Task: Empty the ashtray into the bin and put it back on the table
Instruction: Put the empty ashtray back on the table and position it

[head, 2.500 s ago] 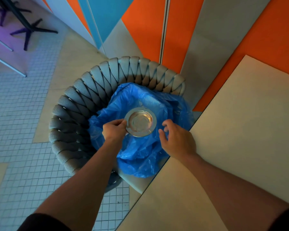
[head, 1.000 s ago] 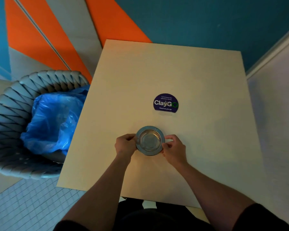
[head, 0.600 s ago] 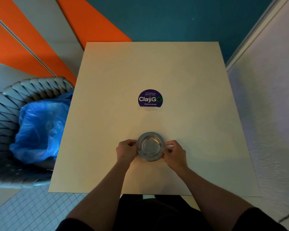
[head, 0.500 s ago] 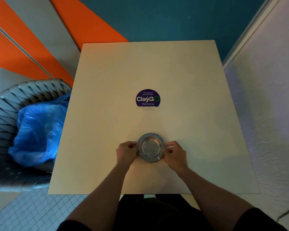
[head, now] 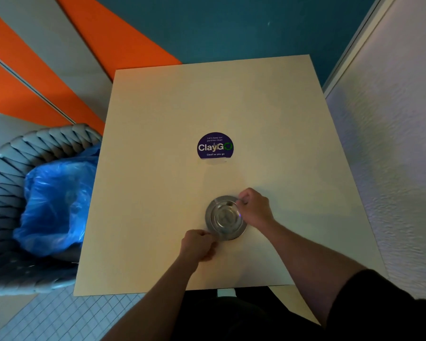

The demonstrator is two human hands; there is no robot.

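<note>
ashtray [head: 225, 218] sits flat on table [head: 158, 168], below the round sticker [head: 215, 145]. right hand [head: 253, 209] pinches its far-right rim, left hand [head: 196, 244] fingers curled narrow at near-left rim. bin [head: 15, 168] left of table.

Left hand [head: 199, 244] dropped to ashtray [head: 225, 217] near rim; right hand [head: 255, 209] shifted farther.

You've got dim, cool indoor light w/ a bluish cast. Soft shadow sits on the table [head: 158, 148] just under the left hand [head: 197, 244]. Faint glare on the ashtray [head: 225, 219] beside the right hand [head: 255, 210]. Wide-angle bend and smear at the edges; hands slightly blurred.
</note>
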